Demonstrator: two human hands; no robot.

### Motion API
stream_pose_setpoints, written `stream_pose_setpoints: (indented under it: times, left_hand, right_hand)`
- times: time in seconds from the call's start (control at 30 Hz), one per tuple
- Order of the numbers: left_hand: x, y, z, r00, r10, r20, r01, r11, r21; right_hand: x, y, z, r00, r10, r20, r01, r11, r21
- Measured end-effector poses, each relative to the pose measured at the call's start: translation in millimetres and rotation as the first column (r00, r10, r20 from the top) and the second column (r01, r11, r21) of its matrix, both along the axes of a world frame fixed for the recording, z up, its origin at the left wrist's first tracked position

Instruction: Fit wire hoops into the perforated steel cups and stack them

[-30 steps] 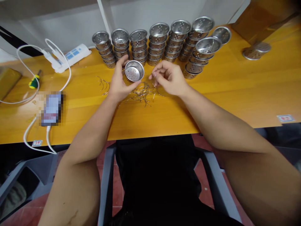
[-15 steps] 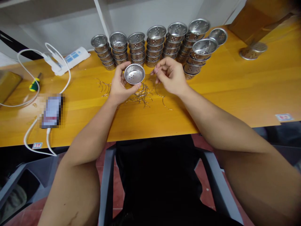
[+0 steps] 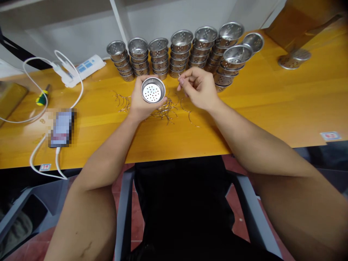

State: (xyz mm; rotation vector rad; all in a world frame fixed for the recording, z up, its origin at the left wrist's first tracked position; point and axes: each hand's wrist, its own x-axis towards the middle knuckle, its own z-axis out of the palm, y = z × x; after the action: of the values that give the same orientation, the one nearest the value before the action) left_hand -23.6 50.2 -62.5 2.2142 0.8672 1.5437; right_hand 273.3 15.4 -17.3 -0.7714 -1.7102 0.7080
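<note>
My left hand (image 3: 139, 100) is wrapped round a perforated metal cup (image 3: 152, 90). The cup's mouth is tilted towards me, so its bright, hole-dotted bottom shows. To the right of it, my right hand (image 3: 198, 87) is closed in a pinch, apart from the cup. A thin shiny tip, seemingly a wire (image 3: 179, 75), sticks out at its fingertips; the rest is hidden by the fingers. Below and between both hands lies a loose pile of thin curved wires (image 3: 164, 110) on the yellow table (image 3: 174, 145).
Several stacks of perforated metal cups (image 3: 181, 47) line the back of the table. One cup lies on its side (image 3: 294, 59) by a brown box (image 3: 299, 25). At left are a power strip (image 3: 85, 70), a phone (image 3: 62, 127) with a white cable, and a screwdriver (image 3: 42, 98).
My left hand has tipped the cup further towards me, bringing its bottom into view. My right hand's fingertips have risen slightly, with the thin tip now pointing upward.
</note>
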Motion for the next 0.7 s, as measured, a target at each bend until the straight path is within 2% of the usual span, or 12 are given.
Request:
stream_pose_setpoints:
  times: [0.17, 0.3, 0.53, 0.7]
  left_hand:
    - [5.2, 2.3, -10.5, 0.999, -0.045, 0.012, 0.045, 0.998, -0.048]
    - [8.2, -4.2, -9.8, 0.990, -0.135, -0.032, 0.133, 0.990, -0.047]
    - [6.7, -14.5, 3.1, 0.984, -0.139, -0.110, 0.145, 0.988, 0.054]
    - [8.1, -10.9, -3.3, 0.990, -0.120, -0.075, 0.121, 0.993, 0.015]
  right_hand:
    - [-0.9, -2.5, 1.3, 0.999, 0.034, 0.001, -0.034, 0.999, 0.006]
    - [0.0, -2.2, 1.4, 0.999, 0.051, 0.013, -0.052, 0.999, 0.016]
    - [-2.9, -13.9, 14.0, 0.997, 0.018, 0.069, -0.023, 0.998, 0.067]
    - [-4.1, -19.8, 22.4, 0.997, 0.014, 0.080, -0.018, 0.998, 0.058]
